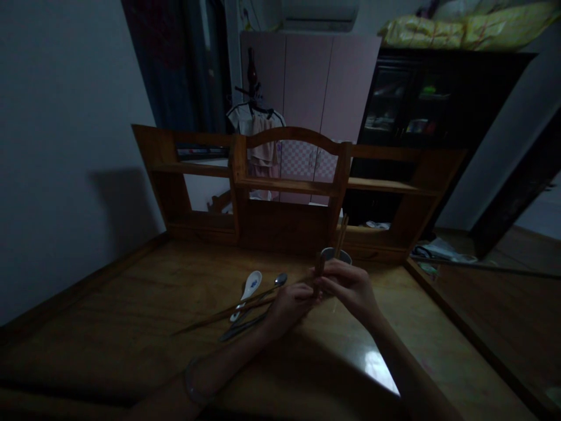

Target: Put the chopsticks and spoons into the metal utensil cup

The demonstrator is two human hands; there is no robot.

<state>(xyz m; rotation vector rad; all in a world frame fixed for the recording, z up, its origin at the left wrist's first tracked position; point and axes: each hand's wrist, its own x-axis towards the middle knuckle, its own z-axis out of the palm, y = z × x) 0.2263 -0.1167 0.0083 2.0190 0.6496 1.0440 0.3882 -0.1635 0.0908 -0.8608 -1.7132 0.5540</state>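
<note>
In the dim light both my hands meet over a wooden desk [131, 327]. My left hand [290, 309] is closed around a bundle of long wooden chopsticks [219, 314] that stick out to the left. My right hand [350, 286] pinches the other end of the chopsticks near a small cup [336, 255]. The cup stands just behind my hands and holds several upright chopsticks [341, 235]. A white ceramic spoon [249, 289] and a metal spoon [276, 283] lie on the desk left of my hands.
A wooden shelf unit [284, 187] stands along the back of the desk. Behind it are a pink wardrobe [324, 82], a dark glass cabinet [416, 111] and clothes on a rack [258, 134]. A grey wall runs along the left.
</note>
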